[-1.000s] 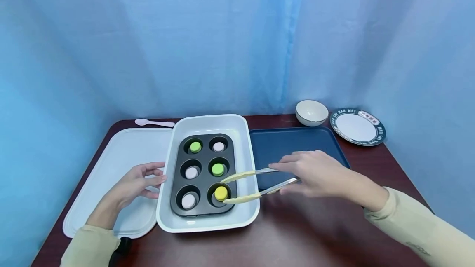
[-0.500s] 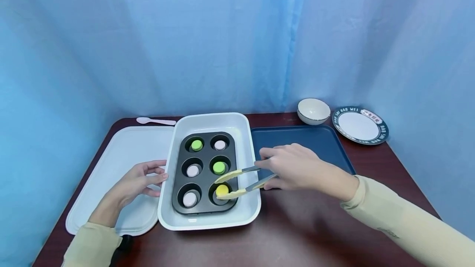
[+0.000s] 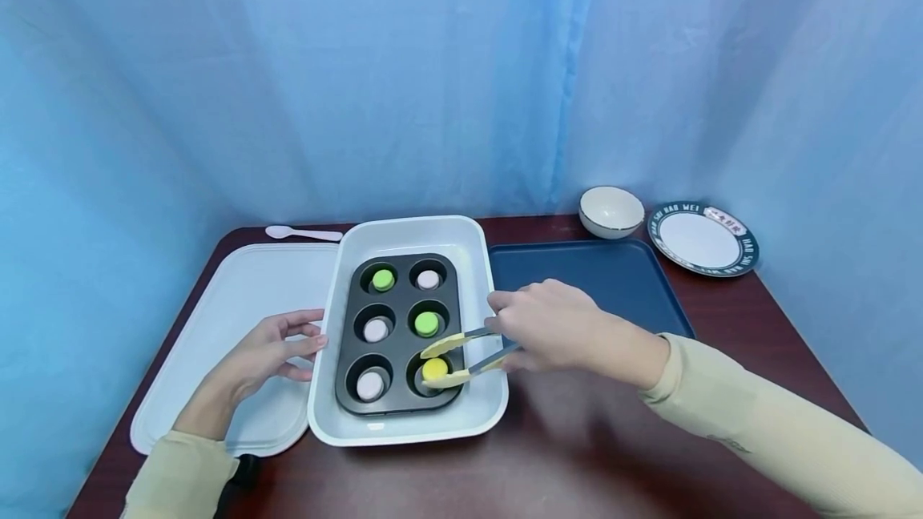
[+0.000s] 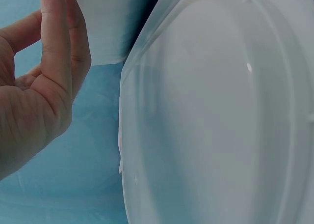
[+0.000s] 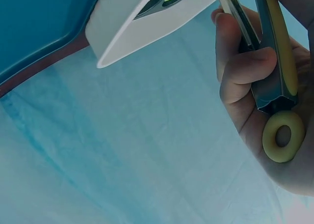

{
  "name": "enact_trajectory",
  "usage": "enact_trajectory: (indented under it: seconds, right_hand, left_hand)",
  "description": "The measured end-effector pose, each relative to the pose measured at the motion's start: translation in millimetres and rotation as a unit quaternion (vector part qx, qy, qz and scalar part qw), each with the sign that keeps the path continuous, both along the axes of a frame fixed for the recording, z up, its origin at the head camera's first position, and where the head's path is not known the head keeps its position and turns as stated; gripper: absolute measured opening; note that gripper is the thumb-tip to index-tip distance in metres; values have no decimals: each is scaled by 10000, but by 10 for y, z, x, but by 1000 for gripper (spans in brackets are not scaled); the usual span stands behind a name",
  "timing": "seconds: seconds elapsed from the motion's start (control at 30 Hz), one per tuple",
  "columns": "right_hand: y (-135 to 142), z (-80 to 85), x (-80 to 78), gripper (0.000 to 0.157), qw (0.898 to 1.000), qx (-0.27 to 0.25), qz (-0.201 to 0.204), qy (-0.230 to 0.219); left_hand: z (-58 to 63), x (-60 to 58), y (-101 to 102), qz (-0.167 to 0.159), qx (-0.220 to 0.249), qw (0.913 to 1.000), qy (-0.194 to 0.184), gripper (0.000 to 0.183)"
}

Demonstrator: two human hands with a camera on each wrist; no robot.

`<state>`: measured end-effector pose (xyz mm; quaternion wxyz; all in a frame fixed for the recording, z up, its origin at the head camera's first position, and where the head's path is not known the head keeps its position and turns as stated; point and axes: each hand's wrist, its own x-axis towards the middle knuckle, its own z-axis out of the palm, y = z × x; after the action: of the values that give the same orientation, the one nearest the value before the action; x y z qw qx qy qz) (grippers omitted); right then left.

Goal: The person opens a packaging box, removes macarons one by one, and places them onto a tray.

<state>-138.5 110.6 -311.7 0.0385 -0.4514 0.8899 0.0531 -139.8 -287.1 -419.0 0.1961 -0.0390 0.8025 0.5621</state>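
My right hand grips a pair of tongs with yellow tips and metal arms. Its looped end shows against the palm in the right wrist view. The parted tips straddle a yellow macaron-like piece in the near right cup of a dark muffin tin. Whether both tips touch the piece, I cannot tell. That tin sits inside a deep white rectangular tub. Beside the tub's left rim is my left hand, fingers loosely bent, fingertips at or very near the wall. Green pieces and pale pink ones occupy the other cups.
A white tray or lid lies left of the tub, with a pink spoon behind it. To the right is a dark blue tray. A white bowl and a dark-rimmed plate stand at the back right.
My right hand has moved left, bringing the tongs' tips from the muffin tin's right edge to either side of the yellow piece; the tips have drawn closer together. My left hand stays by the rim.
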Motion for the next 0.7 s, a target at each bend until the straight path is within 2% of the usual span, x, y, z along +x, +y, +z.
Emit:
enact_trajectory:
  seconds: [0.4, 0.7]
  right_hand:
    - [-74, -78, -17, 37, 9986, -48, -165, -492]
    - [-65, -112, -36, 38, 9987, -102, -98, -492]
  left_hand:
    - [-2, 6, -6, -9, 74, 10000, 16, 68]
    - [0, 0, -12, -27, 103, 9999, 22, 66]
